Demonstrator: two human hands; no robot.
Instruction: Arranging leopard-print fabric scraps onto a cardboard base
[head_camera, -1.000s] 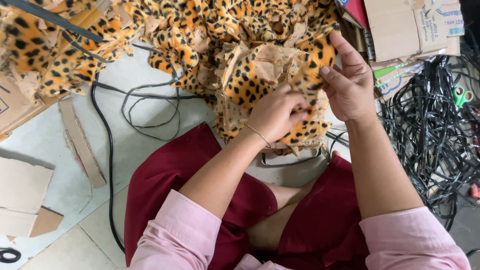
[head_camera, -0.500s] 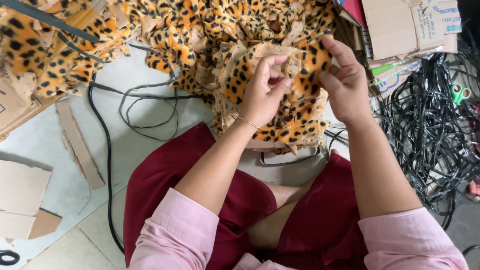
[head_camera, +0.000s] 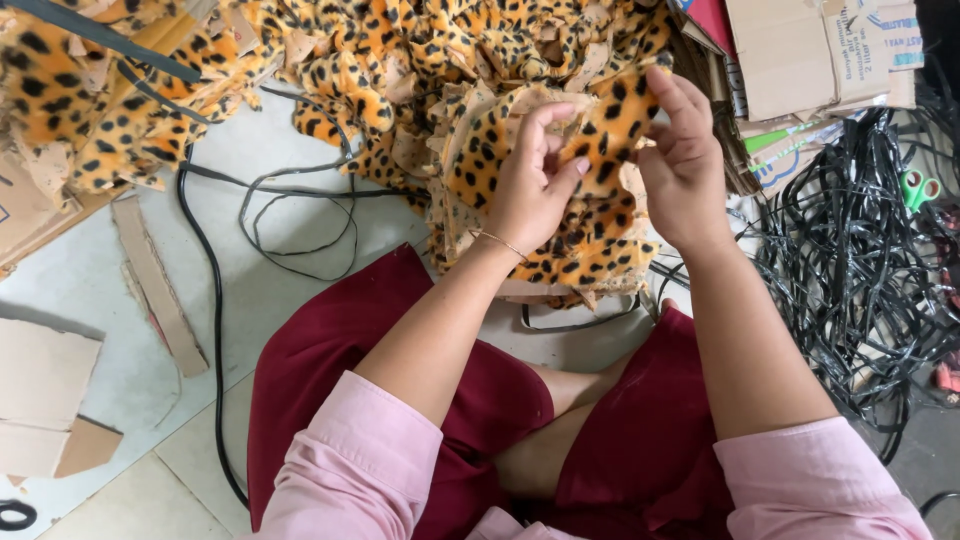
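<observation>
The left hand (head_camera: 530, 185) and right hand (head_camera: 680, 165) are pinching a leopard fabric piece (head_camera: 600, 130), fingers closed on its edge, just above the fabric stack (head_camera: 580, 250). Pulling unevenly could tear its paper backing.

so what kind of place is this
Probably a small home or floor-level craft workshop: the person sits on a tiled floor amid heaps of leopard-print fabric pieces, flattened cardboard and a tangle of black straps.

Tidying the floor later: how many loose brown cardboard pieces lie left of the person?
3: a narrow strip by the black cable, a large piece at the left edge, a smaller one below. Others may be hidden.
</observation>
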